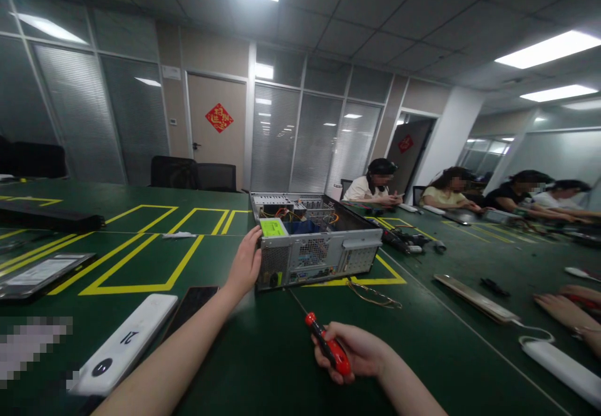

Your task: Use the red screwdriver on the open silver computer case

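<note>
An open desktop computer case (319, 256) lies on its side on the green table, its inside with cables and a green-labelled part facing up. My left hand (245, 266) rests against the case's near left corner, fingers curled round its edge. My right hand (352, 350) is closer to me, closed round the red handle of a screwdriver (328, 344) whose thin shaft points toward the case.
The green table (141, 216) carries yellow tape rectangles. A white power strip (124, 344) and a dark phone (190, 306) lie at left, a tablet (40, 273) further left. Another person's hands (570, 313) and a white adapter (558, 361) are at right. Several seated people work at the far right.
</note>
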`<state>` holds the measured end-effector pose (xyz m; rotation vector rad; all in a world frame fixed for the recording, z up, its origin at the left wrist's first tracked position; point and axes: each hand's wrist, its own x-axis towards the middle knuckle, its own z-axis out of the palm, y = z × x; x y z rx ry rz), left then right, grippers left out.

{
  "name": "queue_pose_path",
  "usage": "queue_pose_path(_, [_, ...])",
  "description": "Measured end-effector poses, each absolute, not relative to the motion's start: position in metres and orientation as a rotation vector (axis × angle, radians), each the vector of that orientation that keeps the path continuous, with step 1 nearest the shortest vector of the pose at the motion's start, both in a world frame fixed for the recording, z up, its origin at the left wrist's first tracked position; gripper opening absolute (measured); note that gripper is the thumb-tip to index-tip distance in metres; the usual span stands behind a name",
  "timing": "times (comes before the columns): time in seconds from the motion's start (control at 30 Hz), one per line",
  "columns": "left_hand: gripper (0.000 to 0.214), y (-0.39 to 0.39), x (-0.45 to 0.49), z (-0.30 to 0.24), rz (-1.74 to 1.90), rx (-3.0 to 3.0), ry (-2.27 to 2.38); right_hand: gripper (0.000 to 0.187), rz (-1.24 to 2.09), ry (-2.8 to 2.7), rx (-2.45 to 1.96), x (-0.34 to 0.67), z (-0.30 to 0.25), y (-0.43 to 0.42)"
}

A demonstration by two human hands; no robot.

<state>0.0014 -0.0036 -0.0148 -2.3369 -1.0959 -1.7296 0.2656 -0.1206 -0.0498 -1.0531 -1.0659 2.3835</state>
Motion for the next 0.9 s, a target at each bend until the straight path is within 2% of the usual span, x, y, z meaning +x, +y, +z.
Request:
queue_pose_path(0.7, [0.043,-0.006,0.002,-0.013,-1.716,-2.342,-1.112,0.028,2.382,-1.024,-1.005,0.263,-0.05,-0.119])
queue_pose_path(0.9, [0.043,-0.005,0.001,-0.014,-1.717,-2.33,-1.089,0.039,2.31,-1.064,-1.093,0.253,-0.04,-0.13])
